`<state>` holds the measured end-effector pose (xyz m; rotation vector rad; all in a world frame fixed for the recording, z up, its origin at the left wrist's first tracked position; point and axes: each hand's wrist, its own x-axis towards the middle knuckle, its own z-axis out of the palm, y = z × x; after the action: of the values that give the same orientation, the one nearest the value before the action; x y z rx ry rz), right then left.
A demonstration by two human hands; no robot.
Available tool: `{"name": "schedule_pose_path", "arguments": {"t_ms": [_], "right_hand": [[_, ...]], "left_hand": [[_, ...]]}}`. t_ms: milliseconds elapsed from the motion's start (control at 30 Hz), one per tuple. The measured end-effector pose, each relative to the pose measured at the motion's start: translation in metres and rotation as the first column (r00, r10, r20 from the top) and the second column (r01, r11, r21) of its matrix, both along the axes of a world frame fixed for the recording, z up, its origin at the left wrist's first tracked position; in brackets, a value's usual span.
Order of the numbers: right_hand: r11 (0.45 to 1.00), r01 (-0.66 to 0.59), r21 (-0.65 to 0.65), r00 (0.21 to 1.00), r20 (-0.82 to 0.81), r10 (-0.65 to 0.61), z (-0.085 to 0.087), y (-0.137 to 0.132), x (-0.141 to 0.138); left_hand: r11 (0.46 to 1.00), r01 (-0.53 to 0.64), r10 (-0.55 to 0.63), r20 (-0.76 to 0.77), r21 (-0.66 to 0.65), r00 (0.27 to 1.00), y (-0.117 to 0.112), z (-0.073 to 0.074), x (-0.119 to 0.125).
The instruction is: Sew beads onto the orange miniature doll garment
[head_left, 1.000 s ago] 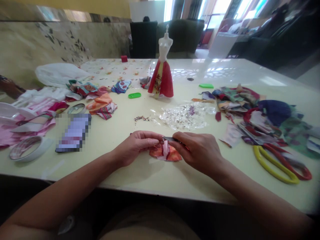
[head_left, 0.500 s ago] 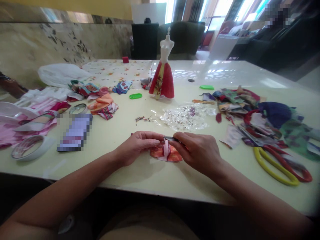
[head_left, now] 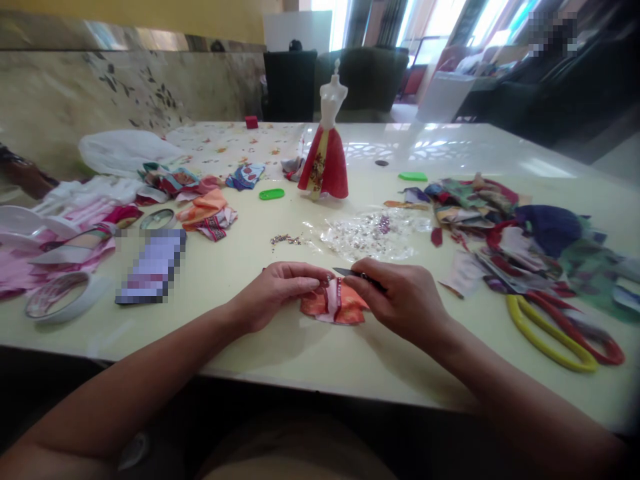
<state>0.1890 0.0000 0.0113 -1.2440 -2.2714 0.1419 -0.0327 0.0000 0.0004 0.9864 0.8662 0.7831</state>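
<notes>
- Orange patterned fabric scrap [head_left: 334,309], with a pale strip and a red band down its middle, lies on the cream table [head_left: 300,360] in front of the miniature dress form [head_left: 327,137], between the two hands.
- Left hand [head_left: 277,297]: fingers curled and closed on the scrap's upper left edge, holding it.
- Right hand [head_left: 403,300]: fingers closed firmly around a small craft blade [head_left: 353,272], its dark tip pointing left, just above the scrap.
- Right of the dress form: a clear bag of sequins [head_left: 373,237] nearer the hands, a heap of mixed fabric scraps [head_left: 500,227] further out, and yellow-and-red scissors [head_left: 553,333] beyond.
- Left of the dress form: a green plastic clip [head_left: 271,194], folded orange cloth [head_left: 207,213], a tape roll [head_left: 65,298], and a pixelated phone [head_left: 153,267].
</notes>
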Motion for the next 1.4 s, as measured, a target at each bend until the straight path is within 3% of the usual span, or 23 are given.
{"name": "schedule_pose_path", "arguments": {"t_ms": [300,500,600,767,933,1133,1400], "right_hand": [[0.986,-0.017,0.163,0.982,0.187,-0.014,-0.002,-0.001,0.001],[0.995,0.016,0.102,0.975,0.218,-0.038,0.002,0.001,0.005],[0.998,0.04,0.044,0.95,0.308,-0.052,0.01,0.004,0.008],[0.997,0.041,-0.069,0.876,0.482,-0.003,0.02,0.001,0.014],[0.988,0.049,-0.146,0.877,0.479,0.028,0.01,-0.005,0.022],[0.976,0.0,-0.219,0.878,0.467,0.105,-0.001,-0.003,0.023],[0.974,0.004,-0.225,0.875,0.472,0.105,-0.006,-0.005,0.021]], "left_hand": [[0.997,-0.056,0.056,0.001,-0.043,0.998,0.001,-0.002,0.002],[0.99,-0.102,0.107,-0.042,0.099,0.993,0.003,-0.001,-0.001],[0.962,-0.12,0.158,-0.138,0.247,0.978,0.003,0.001,-0.002],[0.866,-0.006,0.153,-0.255,0.499,0.955,-0.001,0.006,-0.003],[0.776,0.162,0.13,-0.405,0.61,0.905,-0.005,0.004,-0.003],[0.665,0.34,0.14,-0.559,0.665,0.817,-0.003,-0.002,0.0],[0.609,0.438,0.147,-0.637,0.661,0.757,0.001,-0.004,0.0]]}}
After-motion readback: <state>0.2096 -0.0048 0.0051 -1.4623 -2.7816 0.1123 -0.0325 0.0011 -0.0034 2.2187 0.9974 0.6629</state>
